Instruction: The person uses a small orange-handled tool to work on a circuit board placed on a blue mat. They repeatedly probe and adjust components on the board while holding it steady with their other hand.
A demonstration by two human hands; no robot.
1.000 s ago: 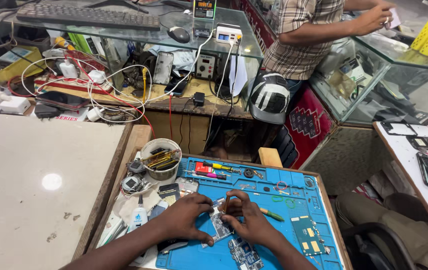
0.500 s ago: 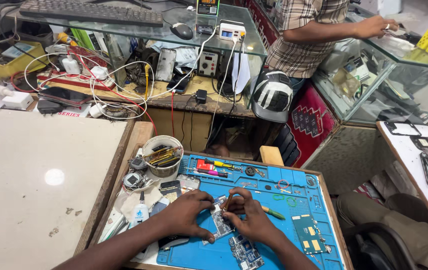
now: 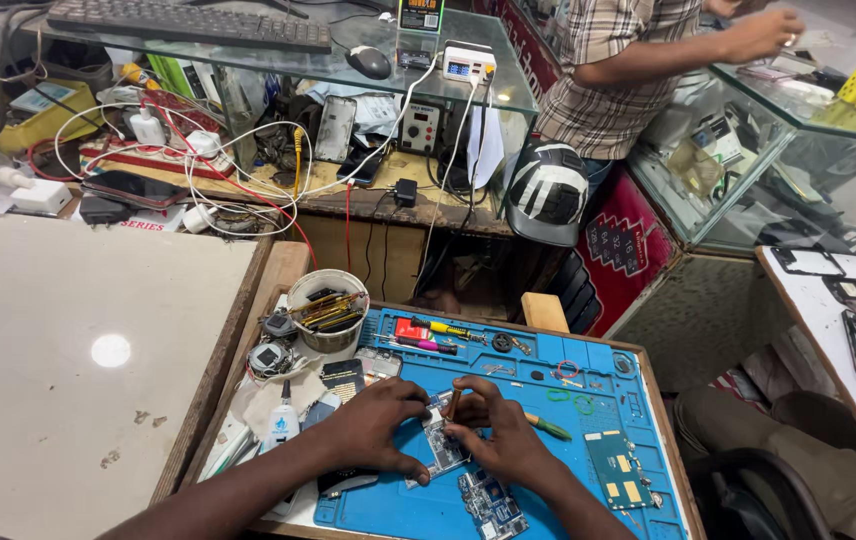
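On the blue repair mat [image 3: 588, 420] my left hand [image 3: 373, 425] presses down on a small opened phone part [image 3: 441, 445], thumb and fingers around its left side. My right hand [image 3: 498, 435] grips a short brown-handled tool [image 3: 454, 403] held upright over the same part. A green-handled screwdriver [image 3: 548, 427] lies just right of my right hand. A second circuit board [image 3: 493, 505] lies on the mat below my hands.
A white cup of tools [image 3: 328, 308] stands at the mat's far left, with screwdrivers [image 3: 443, 330] beside it. A green board [image 3: 616, 470] lies at right. A cluttered bench with cables [image 3: 238, 180], a keyboard [image 3: 188, 20] and another person [image 3: 638, 70] at a glass counter lie beyond.
My hands stay on the phone part with only small finger shifts. The view has tilted slightly, and the other person's arm reaches further right over the counter.
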